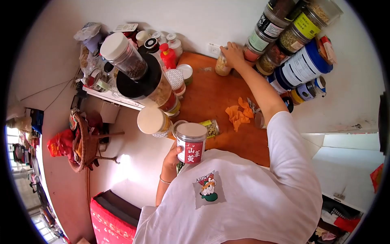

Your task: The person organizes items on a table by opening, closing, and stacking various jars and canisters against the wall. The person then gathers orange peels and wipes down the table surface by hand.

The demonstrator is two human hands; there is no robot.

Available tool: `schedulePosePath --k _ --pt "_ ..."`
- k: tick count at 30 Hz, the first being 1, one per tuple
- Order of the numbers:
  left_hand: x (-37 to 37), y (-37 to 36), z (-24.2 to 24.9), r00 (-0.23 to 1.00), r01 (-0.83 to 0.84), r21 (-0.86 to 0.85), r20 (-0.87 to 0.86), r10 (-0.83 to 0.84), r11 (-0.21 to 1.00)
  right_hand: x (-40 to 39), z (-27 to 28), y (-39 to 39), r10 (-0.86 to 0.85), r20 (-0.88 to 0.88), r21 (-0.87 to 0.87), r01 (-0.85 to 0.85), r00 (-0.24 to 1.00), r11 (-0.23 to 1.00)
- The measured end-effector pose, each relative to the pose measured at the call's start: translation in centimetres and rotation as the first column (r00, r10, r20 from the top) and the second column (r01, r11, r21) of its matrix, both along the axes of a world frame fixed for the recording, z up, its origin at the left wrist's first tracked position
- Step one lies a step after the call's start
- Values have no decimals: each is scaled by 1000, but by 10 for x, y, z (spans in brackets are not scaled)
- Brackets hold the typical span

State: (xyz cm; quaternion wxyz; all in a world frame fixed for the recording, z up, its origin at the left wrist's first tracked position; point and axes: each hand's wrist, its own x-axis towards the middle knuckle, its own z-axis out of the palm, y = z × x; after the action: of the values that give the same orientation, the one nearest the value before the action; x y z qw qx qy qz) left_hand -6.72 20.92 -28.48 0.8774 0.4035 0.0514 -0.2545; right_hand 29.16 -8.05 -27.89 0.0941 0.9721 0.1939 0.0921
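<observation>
My left hand (172, 156) is wrapped around a jar with a red label (191, 147), held upright close to my chest. The jar has a silver lid and white characters on its label. My right arm reaches to the back of the wooden table, where my right hand (233, 55) grips the top of a clear jar with pale yellow contents (222, 68). That jar stands near the wall, beside the stacked jars. A small jar lying on its side (211, 127) is just behind the red-labelled jar.
Stacked jars (260, 42) and a large blue-lidded tub (298, 67) line the right. At left stand a tall black-lidded container (140, 77), a white-lidded jar (152, 121) and a red bottle (167, 57). An orange cloth (239, 114) lies on the table (203, 89).
</observation>
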Motion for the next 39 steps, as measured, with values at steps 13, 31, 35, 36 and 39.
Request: schedulePosePath --k 13,31,35,36,39 --pt "26 -30 17 998 -67 186 24 64 980 -102 36 12 312 -557 513 24 769 858" --pt "14 -60 73 815 -184 674 511 -272 716 -330 39 -34 31 -452 352 146 891 925" --pt "22 -36 115 697 -503 456 717 32 734 -328 -44 -44 106 -351 468 77 931 880" --pt "25 -27 121 639 -613 424 763 102 667 -323 -49 -44 151 -392 446 45 907 894" --pt "40 3 142 384 -865 264 896 224 427 -313 -25 -30 201 -408 474 19 890 880"
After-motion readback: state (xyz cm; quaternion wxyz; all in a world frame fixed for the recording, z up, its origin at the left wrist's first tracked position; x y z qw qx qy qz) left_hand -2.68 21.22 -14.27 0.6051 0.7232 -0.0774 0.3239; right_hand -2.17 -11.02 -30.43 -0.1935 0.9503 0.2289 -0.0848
